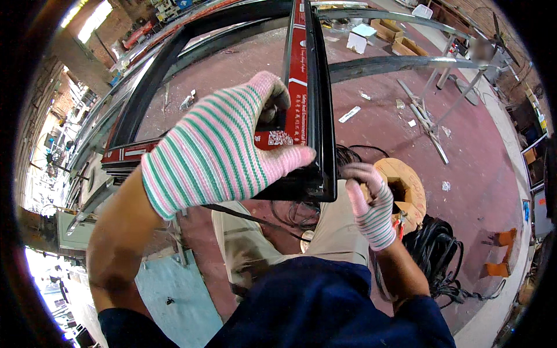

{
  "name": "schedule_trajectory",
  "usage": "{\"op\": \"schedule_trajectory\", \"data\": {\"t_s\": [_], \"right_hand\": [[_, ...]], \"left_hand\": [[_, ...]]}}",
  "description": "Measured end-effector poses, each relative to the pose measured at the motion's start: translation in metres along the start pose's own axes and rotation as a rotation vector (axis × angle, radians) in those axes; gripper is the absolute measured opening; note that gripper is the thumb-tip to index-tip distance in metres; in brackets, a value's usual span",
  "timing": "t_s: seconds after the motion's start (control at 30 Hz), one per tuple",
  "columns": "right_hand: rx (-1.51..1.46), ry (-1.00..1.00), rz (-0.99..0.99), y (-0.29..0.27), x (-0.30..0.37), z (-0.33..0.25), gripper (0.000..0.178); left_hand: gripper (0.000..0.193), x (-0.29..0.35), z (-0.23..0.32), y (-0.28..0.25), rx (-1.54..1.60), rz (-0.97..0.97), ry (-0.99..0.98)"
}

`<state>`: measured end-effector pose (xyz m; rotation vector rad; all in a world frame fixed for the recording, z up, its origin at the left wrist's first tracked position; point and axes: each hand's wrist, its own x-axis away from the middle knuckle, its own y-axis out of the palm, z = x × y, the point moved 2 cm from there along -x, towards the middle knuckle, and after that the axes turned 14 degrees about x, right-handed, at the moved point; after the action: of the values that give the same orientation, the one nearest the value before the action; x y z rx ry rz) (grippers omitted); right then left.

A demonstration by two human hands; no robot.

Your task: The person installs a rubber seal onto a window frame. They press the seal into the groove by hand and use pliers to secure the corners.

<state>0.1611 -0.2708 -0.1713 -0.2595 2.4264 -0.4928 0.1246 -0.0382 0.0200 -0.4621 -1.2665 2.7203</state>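
Observation:
A black window frame (325, 116), with red printed protective film on its bars, stretches away in front of me. My left hand (214, 139), in a pink, green and white striped knit glove, lies over its near right corner. The fingers curl down past the inner edge and the thumb presses near the outer edge, so the hand is closed on the frame. Just right of that corner, apart from it, is my right hand (371, 203) in a matching glove. Its fingers are curled in toward the thumb; whatever they hold is hidden. A small red object (399, 225) shows beside its wrist.
A wooden spool (415, 203) and a heap of black rubber strip (435, 255) lie on the red floor at my right. Metal rails (400, 65) on stands cross behind. Cardboard boxes (406, 46) sit farther off; a pale blue board (177, 296) is at lower left.

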Motion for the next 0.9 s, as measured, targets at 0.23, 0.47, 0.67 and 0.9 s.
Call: {"op": "schedule_trajectory", "data": {"t_s": [0.23,0.47,0.67,0.9], "right_hand": [[-0.135,-0.114,-0.004,-0.019,-0.042,-0.057,0.023],[-0.112,-0.231,-0.008,-0.009,-0.052,-0.074,0.025],[0.071,-0.502,0.034,-0.011,-0.064,-0.067,0.028],[0.2,-0.645,0.076,-0.011,-0.076,-0.066,0.033]], "left_hand": [[0.05,-0.011,0.006,0.006,-0.177,-0.07,0.015],[0.043,0.003,0.006,0.002,-0.377,0.04,0.209],[0.028,0.0,-0.005,0.003,-0.076,-0.01,0.146],[0.021,-0.001,-0.024,0.006,0.013,0.039,0.197]]}}
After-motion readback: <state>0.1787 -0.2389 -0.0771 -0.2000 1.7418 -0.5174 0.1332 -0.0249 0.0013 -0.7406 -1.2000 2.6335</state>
